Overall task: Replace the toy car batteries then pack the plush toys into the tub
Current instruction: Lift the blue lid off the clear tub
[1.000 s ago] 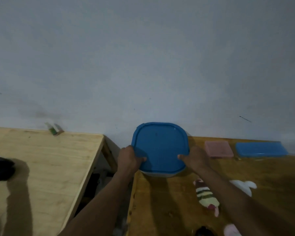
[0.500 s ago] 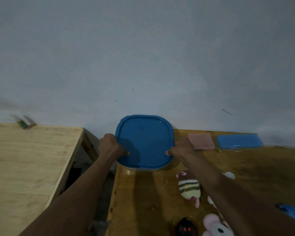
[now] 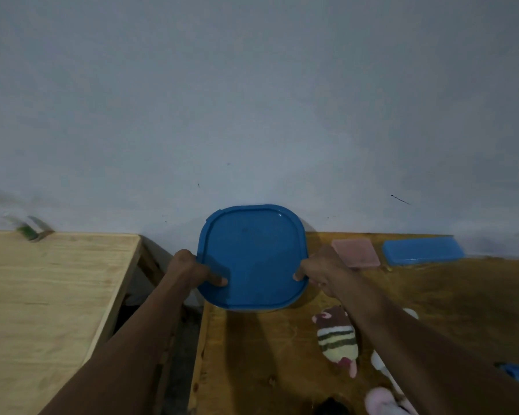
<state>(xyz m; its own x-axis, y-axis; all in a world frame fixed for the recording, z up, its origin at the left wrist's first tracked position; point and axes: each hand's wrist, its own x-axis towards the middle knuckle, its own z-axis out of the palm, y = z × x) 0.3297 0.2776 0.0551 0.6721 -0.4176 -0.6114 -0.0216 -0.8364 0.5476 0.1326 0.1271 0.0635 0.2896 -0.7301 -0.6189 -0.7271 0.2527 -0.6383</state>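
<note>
Against a pale wall, both hands grip a blue-lidded tub (image 3: 253,256) over a wooden table (image 3: 432,295): left hand (image 3: 189,269), right hand (image 3: 321,271).

Both my arms stretch forward, nearly straight. My left hand (image 3: 189,269) curls closed with its thumb laid flat, pointing right. My right hand (image 3: 321,272) mirrors it, fingers clenched and thumb pointing left, wrists level with each other.
</note>
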